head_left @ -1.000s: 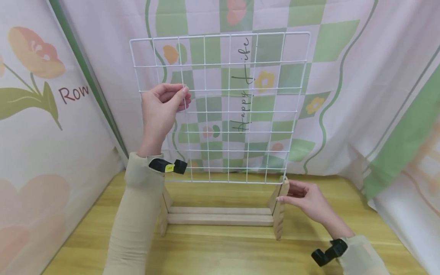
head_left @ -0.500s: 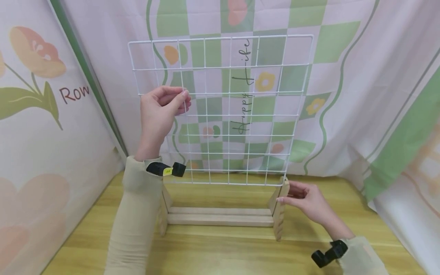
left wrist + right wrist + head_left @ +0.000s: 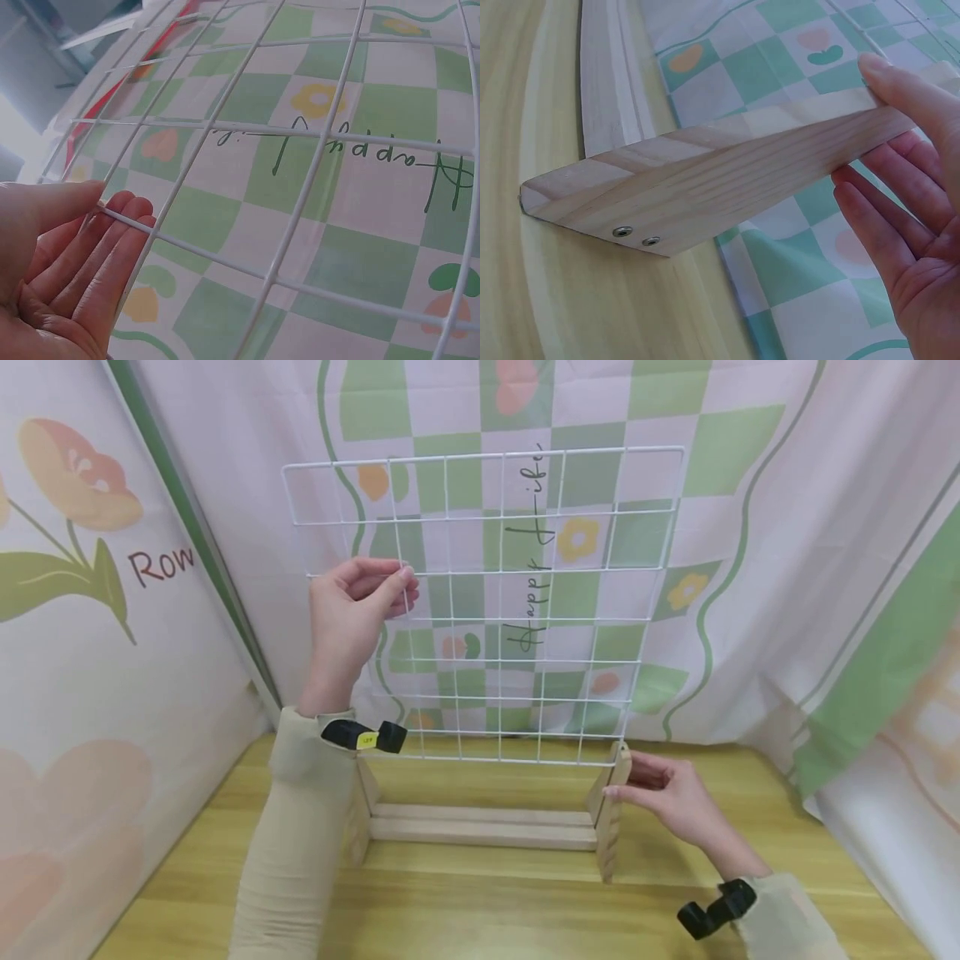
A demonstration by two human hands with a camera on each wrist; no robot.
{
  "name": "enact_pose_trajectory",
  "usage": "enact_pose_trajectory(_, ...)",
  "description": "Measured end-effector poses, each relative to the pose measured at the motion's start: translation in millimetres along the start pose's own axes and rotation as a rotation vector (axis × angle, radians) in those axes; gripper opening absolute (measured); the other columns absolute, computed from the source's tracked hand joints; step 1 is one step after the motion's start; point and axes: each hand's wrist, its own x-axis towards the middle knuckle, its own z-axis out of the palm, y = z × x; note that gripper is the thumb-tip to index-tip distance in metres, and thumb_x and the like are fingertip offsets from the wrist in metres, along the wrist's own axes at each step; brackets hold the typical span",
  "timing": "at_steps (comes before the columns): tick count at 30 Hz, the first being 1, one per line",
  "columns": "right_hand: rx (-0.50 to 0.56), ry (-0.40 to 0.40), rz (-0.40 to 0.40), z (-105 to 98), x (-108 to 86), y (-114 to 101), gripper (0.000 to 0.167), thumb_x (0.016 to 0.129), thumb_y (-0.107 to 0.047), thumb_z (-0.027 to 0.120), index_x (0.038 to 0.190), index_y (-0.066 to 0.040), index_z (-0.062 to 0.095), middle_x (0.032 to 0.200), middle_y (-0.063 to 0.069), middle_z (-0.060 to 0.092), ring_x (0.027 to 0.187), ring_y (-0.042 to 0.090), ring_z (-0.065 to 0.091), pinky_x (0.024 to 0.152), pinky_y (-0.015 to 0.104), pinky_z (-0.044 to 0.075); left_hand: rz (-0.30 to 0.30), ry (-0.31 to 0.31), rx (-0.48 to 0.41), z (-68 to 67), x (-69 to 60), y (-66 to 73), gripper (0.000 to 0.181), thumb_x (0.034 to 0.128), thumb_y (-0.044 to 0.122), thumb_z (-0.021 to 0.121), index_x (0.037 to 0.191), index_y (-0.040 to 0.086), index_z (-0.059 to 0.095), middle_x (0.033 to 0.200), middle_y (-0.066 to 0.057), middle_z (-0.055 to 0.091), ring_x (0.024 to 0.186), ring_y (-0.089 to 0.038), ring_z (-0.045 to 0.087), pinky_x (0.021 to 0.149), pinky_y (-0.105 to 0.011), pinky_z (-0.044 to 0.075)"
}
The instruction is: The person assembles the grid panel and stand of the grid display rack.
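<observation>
My left hand (image 3: 348, 622) pinches a wire of the white wire grid panel (image 3: 500, 573) between thumb and fingers, left of the panel's middle. In the left wrist view the thumb of the left hand (image 3: 60, 262) lies over one wire, with the fingers behind it. The panel stands above a wooden stand (image 3: 483, 833), its lower right corner at the top of the right side board (image 3: 611, 814). My right hand (image 3: 675, 797) holds that board near its upper end. In the right wrist view the side board (image 3: 727, 172) shows two metal screw heads. My left arm partly hides the stand's left side.
The stand rests on a wood-grain table (image 3: 525, 910). Behind it hangs a green and white checked curtain (image 3: 442, 410) with lettering. Printed cloth walls (image 3: 67, 693) close in the left and right sides. Each wrist carries a black strap camera (image 3: 390, 737).
The grid's top edge has come down in view, and my left hand has lowered with it. The stand's left end has shifted slightly. My right hand keeps its hold on the board.
</observation>
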Motion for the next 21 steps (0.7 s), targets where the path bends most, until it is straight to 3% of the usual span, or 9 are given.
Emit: enact_pose_trajectory(21, -0.014, -0.011, 0.037, -5.4, 9.3, 2.5, 0.048, 0.088, -0.018, 0.083, 0.128, 0.004, 0.067, 0.114, 0.016, 0.073, 0.099, 0.013, 0.071, 0.083, 0.025, 0.058, 0.042, 0.012, -0.03, 0.1, -8.5, -15.0, 0.011, 0.089, 0.004, 0.08, 0.096, -0.002, 0.076, 0.09, -0.015, 0.076, 0.075, -0.023, 0.075, 0.072, -0.03, 0.062)
